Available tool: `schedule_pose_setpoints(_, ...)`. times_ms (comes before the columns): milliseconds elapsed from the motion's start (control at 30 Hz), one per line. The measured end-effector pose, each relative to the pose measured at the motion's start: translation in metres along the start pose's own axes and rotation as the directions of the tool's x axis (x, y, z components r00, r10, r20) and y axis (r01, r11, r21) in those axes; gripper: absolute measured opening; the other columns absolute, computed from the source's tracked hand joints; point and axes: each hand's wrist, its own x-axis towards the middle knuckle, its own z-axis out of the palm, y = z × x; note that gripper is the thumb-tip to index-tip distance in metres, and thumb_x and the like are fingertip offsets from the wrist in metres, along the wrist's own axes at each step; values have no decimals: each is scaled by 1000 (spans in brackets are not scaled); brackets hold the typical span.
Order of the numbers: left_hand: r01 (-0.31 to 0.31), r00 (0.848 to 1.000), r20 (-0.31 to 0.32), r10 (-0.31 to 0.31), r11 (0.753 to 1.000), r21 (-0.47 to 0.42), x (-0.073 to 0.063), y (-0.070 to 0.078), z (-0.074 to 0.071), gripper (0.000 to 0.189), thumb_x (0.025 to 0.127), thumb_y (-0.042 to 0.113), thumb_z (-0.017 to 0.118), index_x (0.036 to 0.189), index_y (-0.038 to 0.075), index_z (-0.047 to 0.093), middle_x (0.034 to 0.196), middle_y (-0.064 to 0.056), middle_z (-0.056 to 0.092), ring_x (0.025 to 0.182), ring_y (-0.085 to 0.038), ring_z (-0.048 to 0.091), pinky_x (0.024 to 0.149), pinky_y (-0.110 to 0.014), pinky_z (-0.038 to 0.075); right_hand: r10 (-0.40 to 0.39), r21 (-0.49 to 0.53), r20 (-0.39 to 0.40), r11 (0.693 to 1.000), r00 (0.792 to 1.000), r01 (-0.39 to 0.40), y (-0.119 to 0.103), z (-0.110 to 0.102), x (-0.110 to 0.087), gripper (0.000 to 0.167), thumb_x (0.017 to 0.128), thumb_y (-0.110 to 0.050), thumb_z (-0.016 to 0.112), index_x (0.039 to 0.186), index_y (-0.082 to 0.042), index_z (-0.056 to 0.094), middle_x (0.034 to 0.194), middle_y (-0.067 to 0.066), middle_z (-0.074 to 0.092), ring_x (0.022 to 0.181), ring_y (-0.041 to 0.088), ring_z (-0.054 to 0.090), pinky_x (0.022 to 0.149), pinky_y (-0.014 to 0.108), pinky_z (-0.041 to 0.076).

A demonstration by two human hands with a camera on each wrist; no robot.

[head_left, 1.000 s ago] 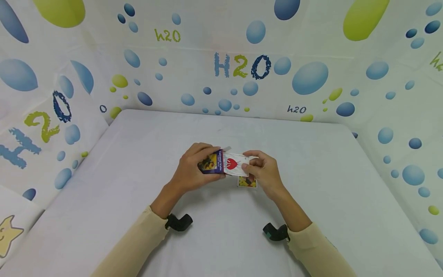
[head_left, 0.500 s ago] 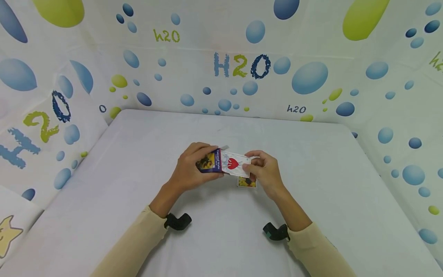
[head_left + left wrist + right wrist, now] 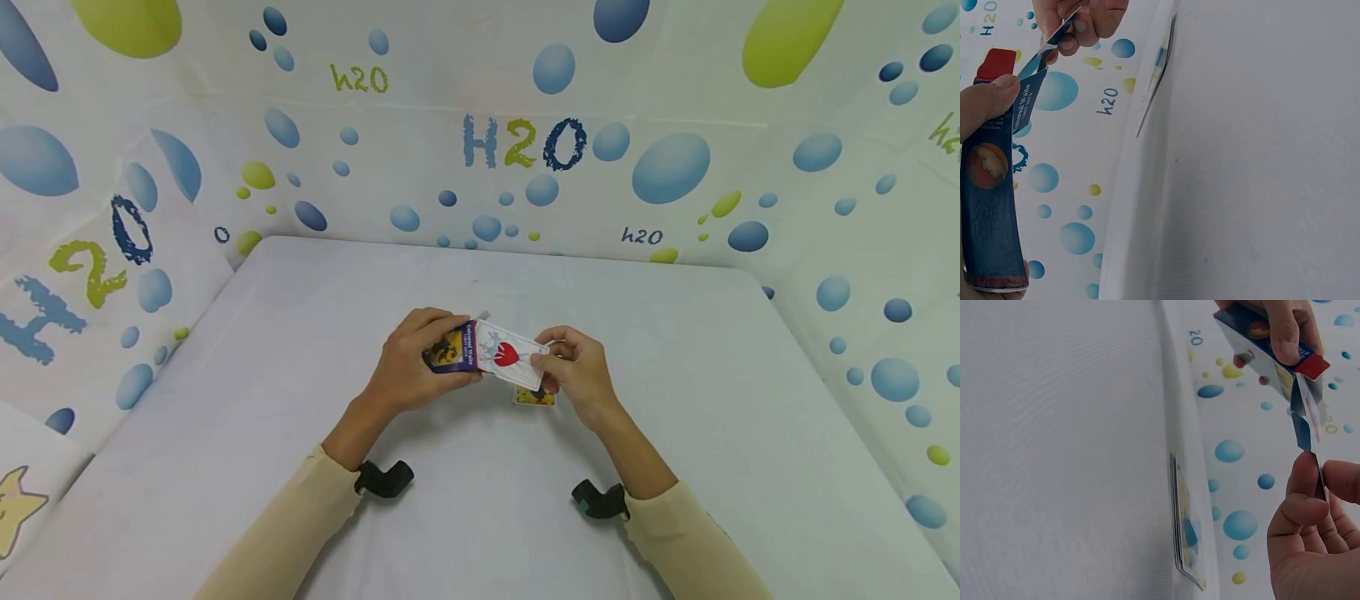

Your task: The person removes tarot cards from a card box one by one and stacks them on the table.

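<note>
My left hand point(image 3: 408, 360) grips a dark blue tarot card box point(image 3: 452, 350) by its edges, with the lettered end toward the right. A white card with a red heart point(image 3: 507, 354) sticks out of that end on a slant. Its outer corner is pinched between the thumb and fingers of my right hand point(image 3: 585, 377). The left wrist view shows the box's side point(image 3: 988, 206) and a red flap point(image 3: 999, 62) at its open end. Below the hands lies a small stack of cards point(image 3: 535, 399) with a yellow picture on top, partly hidden by the heart card.
A white cloth covers the table point(image 3: 480, 517). Behind it hangs a white backdrop point(image 3: 435, 167) with blue and green drops. Black curved pieces, one at the left wrist point(image 3: 386, 480) and one at the right wrist point(image 3: 600, 499), jut inward from the sleeves.
The heart card has slid farther out to the right and tilted downward at its outer end. The left hand and box have shifted slightly left. The stack stays put.
</note>
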Motion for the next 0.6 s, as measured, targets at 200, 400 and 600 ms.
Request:
schedule_pose_setpoints(200, 5, 1000, -5, -5, 1000, 11, 0, -3, 0, 73, 69, 32, 96, 133, 12, 67, 128, -5, 61, 121, -20, 53, 98, -40, 48, 5, 12, 32, 1000, 999, -5, 2, -1, 1, 18, 90, 2, 66, 107, 3, 62, 76, 10, 64, 55, 23, 54, 49, 24, 44)
schedule_pose_setpoints(400, 2, 1000, 3, -2, 1000, 8, -1, -3, 1, 73, 69, 33, 95, 133, 13, 67, 128, -5, 60, 120, -20, 53, 96, -40, 49, -24, -16, 122, 1000, 992, 26, 1, -2, 0, 28, 88, 4, 66, 116, 1, 63, 79, 11, 65, 63, 26, 61, 54, 26, 51)
schedule_pose_setpoints(600, -7, 1000, 7, 7, 1000, 4, -1, -3, 3, 72, 69, 33, 95, 133, 13, 67, 127, -5, 61, 118, -20, 54, 94, -41, 51, -59, -8, 189, 998, 980, 62, 1, -2, -2, 38, 85, 8, 63, 122, -1, 59, 80, 15, 63, 61, 26, 64, 56, 29, 55)
